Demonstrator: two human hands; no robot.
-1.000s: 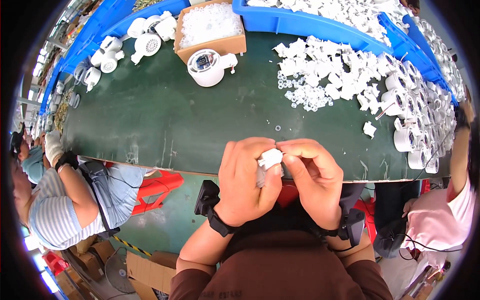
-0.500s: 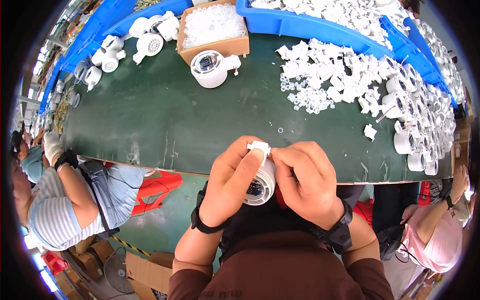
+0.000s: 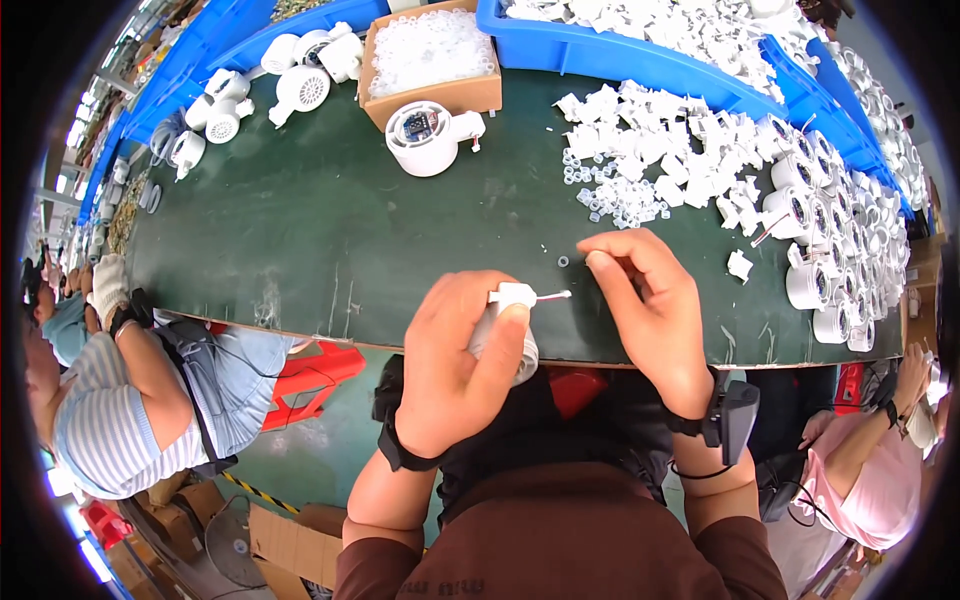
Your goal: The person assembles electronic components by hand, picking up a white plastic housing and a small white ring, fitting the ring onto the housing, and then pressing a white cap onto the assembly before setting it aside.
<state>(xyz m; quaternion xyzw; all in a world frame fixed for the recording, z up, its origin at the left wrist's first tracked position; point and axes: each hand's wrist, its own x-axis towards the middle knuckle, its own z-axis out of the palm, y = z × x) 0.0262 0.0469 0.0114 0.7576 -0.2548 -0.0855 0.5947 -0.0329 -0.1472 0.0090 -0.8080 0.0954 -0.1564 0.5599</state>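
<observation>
My left hand (image 3: 455,365) is closed around a white round housing (image 3: 524,362) at the table's near edge, the palm and fingers covering much of it. Its thumb presses on a small white bracket (image 3: 513,294) at the top. From this bracket a thin wire (image 3: 552,295) with a small white plug sticks out to the right. Apart from the housing, my right hand (image 3: 650,310) hovers over the table, thumb and forefinger loosely bent with tips a little apart and no object visible between them. Left of these fingertips a single clear ring (image 3: 563,261) lies on the green table (image 3: 330,230).
A finished-looking white housing (image 3: 425,150) stands before a cardboard box (image 3: 440,98) of clear parts. White brackets (image 3: 660,140) and clear rings (image 3: 625,200) lie in heaps to the right, beside rows of housings (image 3: 830,240). Blue bins (image 3: 630,72) line the back. People sit on both sides.
My right hand has let go of the wire and moved right and away from me. The wire now points freely rightward. My left hand has turned the housing, hiding its inside.
</observation>
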